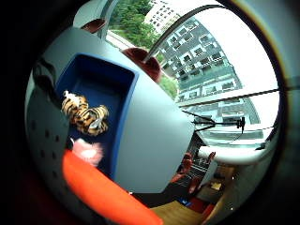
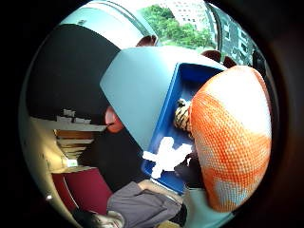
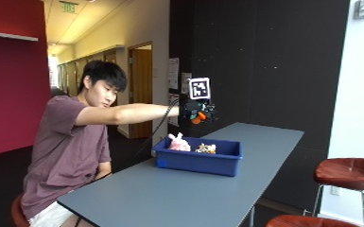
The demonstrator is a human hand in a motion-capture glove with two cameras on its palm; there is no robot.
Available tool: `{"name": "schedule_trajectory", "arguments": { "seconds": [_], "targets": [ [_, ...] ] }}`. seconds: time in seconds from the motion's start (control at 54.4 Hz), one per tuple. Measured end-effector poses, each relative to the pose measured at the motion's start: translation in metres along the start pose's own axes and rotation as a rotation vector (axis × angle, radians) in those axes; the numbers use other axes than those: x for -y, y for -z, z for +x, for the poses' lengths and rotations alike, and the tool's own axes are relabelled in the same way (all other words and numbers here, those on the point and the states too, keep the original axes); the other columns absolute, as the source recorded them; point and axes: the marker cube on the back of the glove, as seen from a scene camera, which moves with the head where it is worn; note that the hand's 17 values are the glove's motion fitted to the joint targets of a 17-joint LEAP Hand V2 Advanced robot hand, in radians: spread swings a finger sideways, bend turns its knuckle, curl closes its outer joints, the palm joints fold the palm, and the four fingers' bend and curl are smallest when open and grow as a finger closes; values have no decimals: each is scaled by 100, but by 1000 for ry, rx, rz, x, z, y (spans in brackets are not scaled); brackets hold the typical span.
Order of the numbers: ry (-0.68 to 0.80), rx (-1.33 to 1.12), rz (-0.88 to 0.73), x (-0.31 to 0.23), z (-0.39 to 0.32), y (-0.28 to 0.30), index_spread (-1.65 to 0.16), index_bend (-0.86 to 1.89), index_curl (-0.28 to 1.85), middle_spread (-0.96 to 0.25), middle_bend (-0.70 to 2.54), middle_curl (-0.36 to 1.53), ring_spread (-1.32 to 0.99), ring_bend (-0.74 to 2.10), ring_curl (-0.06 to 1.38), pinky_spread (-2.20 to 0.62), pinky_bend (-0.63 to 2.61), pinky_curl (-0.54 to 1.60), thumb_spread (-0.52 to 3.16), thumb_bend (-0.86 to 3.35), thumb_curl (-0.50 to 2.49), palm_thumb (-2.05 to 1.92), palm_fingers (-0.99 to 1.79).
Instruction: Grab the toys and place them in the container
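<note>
The gloved right hand [image 3: 197, 112], raised above the blue container [image 3: 198, 160] on the counter [image 3: 187, 194], grips an orange toy [image 2: 231, 137] for dropping beside the tiger [image 1: 85, 115] and pink toy [image 3: 179, 143] inside.

A long grey table [image 3: 244, 165] stands beside a dark black wall [image 3: 263, 61]. At 9 o'clock there is a deep red wall [image 3: 8, 85], and behind it a lit corridor with wooden doors [image 3: 141, 85]. At 4 o'clock stand round brown stools [image 3: 351, 172]. Through the windows [image 1: 206, 56] appear green trees [image 1: 133, 21] and a tall building.
</note>
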Motion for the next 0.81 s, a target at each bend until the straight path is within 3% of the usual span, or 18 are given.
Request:
{"name": "schedule_trajectory", "arguments": {
  "seconds": [0.037,0.129,0.221,0.276,0.313,0.331,0.349,0.515,0.588,0.68,0.699,0.736,0.772,0.809],
  "targets": [
    [-25,-9,2,5,-5,-5,-32,101,46,-31,125,99,-44,154,88,-45,133,75,78,5,105,55,77],
    [108,22,-96,6,-19,-15,-32,91,48,-31,119,99,-43,156,88,-44,140,77,80,2,104,52,58],
    [-43,-51,-247,9,-14,-29,-26,63,44,-30,109,95,-41,160,86,-42,138,74,99,-6,94,33,32],
    [-21,-18,-285,7,-15,-33,-19,44,41,-25,87,87,-37,144,82,-35,133,72,107,-11,83,15,-24],
    [-12,12,-285,6,-17,-34,-16,34,37,-20,66,80,-29,119,76,-25,134,70,108,-12,77,5,-56],
    [6,33,-280,6,-19,-34,-15,30,35,-18,60,77,-27,113,74,-22,133,67,109,-10,75,3,-52],
    [25,50,-274,5,-19,-34,-14,28,35,-13,50,73,-23,95,69,-19,133,66,109,-11,72,-3,-68],
    [46,64,-254,-3,-1,-30,-11,9,28,3,14,56,-6,43,49,-1,112,55,109,-9,57,-10,-49],
    [-58,15,-252,-4,3,-29,-10,7,26,6,10,50,-1,34,45,2,104,51,109,-9,51,-10,-43],
    [53,60,-242,-13,5,-22,-10,7,24,8,9,44,2,28,42,5,98,47,110,-8,45,-10,-38],
    [43,54,-240,-15,8,-21,-14,121,55,8,-15,36,2,6,35,6,78,41,110,-8,44,-10,2],
    [-36,8,-238,-15,17,-20,-10,22,24,9,12,40,3,27,41,6,95,47,111,-8,42,-10,-39],
    [-156,-57,-237,-15,25,-21,-10,15,30,9,12,38,4,26,39,7,95,44,111,-8,41,-10,-38],
    [-165,-73,-236,-18,26,-18,-10,10,28,9,11,37,4,25,39,7,93,43,111,-8,39,-10,-34]
  ]
}}
